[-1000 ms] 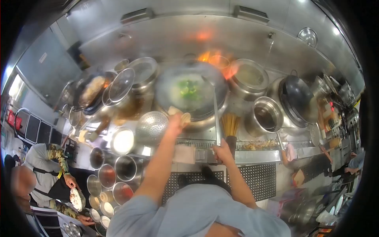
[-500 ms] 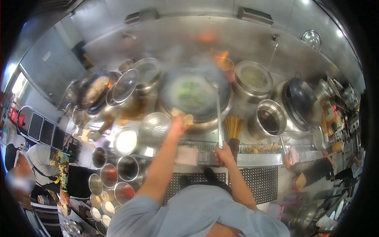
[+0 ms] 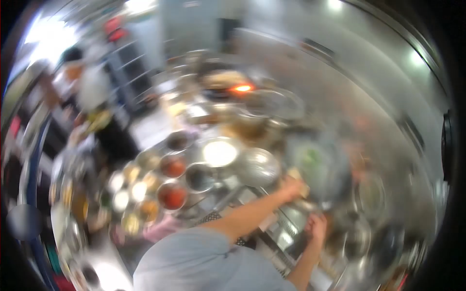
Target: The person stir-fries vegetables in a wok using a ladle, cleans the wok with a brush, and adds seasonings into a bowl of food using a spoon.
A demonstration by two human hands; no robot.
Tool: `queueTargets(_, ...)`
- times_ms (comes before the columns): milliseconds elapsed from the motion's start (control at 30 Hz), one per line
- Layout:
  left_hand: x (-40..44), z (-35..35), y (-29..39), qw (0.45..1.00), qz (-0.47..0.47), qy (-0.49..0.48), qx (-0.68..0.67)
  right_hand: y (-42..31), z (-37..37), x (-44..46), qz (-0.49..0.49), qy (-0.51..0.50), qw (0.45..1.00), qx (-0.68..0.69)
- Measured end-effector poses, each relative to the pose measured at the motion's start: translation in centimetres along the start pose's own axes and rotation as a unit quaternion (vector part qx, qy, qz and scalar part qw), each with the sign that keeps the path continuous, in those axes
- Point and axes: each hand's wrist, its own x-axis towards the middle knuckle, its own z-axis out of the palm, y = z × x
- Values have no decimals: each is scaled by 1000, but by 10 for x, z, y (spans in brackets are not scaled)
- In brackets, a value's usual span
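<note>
Whole view smeared by motion blur, small details unreliable. Wok (image 3: 336,167) sits right of centre on the range, a blurry patch of green food (image 3: 311,159) in its middle, haze over it. Left hand (image 3: 290,188) at the near rim, arm stretched across from the sleeve — fingers closed on a folded pale cloth (image 3: 303,181), cloth against the wok's edge. Right hand (image 3: 316,226) lower, just beside the wok on its near side; fingers look curled, but can't tell whether they are clamped on anything, too blurred.

Perforated strainer (image 3: 258,168) lies left of the left hand, near it. Next over, a bright white round container (image 3: 220,153), glare on it. Further left, cluster of metal pots: a dark one (image 3: 199,177), two with red contents (image 3: 173,196), smaller ones with pale and orange contents. Beyond the strainer, a large lidded pot (image 3: 286,104); orange flame (image 3: 242,88) beside a dark pan with pale food (image 3: 224,79). Right of the right hand, a saucepan (image 3: 357,241) and a black wok (image 3: 389,244). Upper left, another person (image 3: 95,92), dark cloth at the waist, well apart.
</note>
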Motion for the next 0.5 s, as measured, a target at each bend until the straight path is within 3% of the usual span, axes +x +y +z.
queueTargets(33,18,19,-10,959,-107,89,-246,-8,-5,23,7,-37,999,23)
queueTargets(100,-39,-34,59,813,-233,88,-526,-18,-14,59,23,-124,971,204)
queueTargets(133,-44,-44,52,835,-198,-7,-513,-28,-14,64,51,-135,952,271)
queueTargets(167,-50,-48,50,826,-202,-13,-526,-38,-16,63,77,-136,926,344)
queueTargets(233,-57,-50,52,814,-207,-33,-541,-39,-21,52,98,-109,921,361)
queueTargets(267,-53,-50,49,816,-216,-29,-535,-34,-25,52,77,-61,974,203)
queueTargets(367,-50,-54,68,825,-252,-6,-506,3,-49,56,-43,-47,995,-73)
queueTargets(500,-34,-41,88,813,-323,50,-481,30,-88,26,-72,-30,997,-21)
